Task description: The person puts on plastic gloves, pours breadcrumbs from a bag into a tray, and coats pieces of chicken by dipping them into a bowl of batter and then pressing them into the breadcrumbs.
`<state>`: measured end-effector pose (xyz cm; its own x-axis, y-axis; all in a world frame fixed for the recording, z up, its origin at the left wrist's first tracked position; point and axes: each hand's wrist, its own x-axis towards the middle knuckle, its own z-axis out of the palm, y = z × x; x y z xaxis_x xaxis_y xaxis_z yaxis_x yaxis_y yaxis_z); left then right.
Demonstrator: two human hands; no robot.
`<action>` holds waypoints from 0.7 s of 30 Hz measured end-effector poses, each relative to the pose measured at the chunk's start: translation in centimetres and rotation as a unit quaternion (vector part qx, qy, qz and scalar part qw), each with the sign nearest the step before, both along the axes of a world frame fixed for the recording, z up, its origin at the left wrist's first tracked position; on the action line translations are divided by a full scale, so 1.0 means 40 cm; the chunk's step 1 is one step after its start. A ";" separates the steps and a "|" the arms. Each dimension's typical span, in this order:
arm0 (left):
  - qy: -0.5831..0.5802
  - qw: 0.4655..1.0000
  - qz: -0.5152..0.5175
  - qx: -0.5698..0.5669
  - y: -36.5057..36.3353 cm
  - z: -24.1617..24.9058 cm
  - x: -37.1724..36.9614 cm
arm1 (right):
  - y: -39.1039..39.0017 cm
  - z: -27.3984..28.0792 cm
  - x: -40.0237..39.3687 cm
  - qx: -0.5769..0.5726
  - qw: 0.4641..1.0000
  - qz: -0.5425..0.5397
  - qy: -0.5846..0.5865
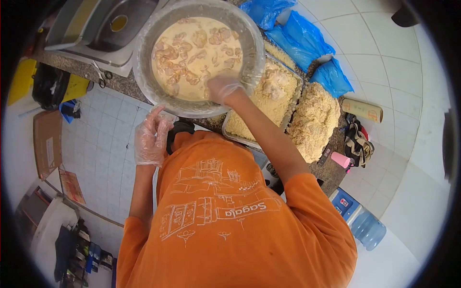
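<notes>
A large metal basin [143, 60] holds pale, creamy batter with several pieces of raw meat [180, 50], which look like chicken. My right hand [224, 89], in a clear plastic glove, dips into the batter near the basin's close edge; its fingertips are hidden and blurred. Just outside the rim, my left hand [153, 136] is raised in a clear glove, fingers loosely bent and apart, holding nothing. Right of the basin, a rectangular tray [245, 140] is filled with breadcrumbs [261, 110], and wet-looking pieces [273, 86] lie on them. Beside it rises a heap of crumb-coated pieces [314, 120].
A steel sink [108, 41] lies left of the basin, with scissors [101, 74] on the counter edge. Blue plastic bags [302, 43] lie behind the tray. At the right are a pink cup [340, 159] and a large water bottle [369, 230].
</notes>
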<state>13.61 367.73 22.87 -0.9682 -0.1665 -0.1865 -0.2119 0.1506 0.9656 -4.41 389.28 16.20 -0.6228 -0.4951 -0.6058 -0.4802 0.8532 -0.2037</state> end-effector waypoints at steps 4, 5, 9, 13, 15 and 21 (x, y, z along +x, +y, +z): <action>-0.002 1.000 0.014 -0.008 -0.053 -0.015 0.021 | -0.041 -0.008 -0.020 0.022 0.994 0.101 -0.025; -0.007 1.000 0.024 -0.003 -0.067 -0.025 0.027 | -0.033 -0.001 -0.023 0.024 0.994 0.102 -0.026; 0.008 0.998 0.058 -0.006 -0.081 -0.037 0.020 | 0.061 0.107 -0.053 -0.074 0.996 0.004 -0.039; 0.000 0.999 0.050 -0.005 -0.056 -0.025 -0.010 | 0.190 0.245 -0.021 -0.179 0.961 -0.191 -0.086; 0.010 1.000 0.008 -0.019 -0.037 -0.025 -0.023 | 0.261 0.303 0.004 -0.205 0.951 -0.218 -0.072; 0.019 1.000 -0.016 -0.013 0.046 0.000 -0.056 | 0.493 0.360 0.076 -0.245 0.910 -0.334 -0.008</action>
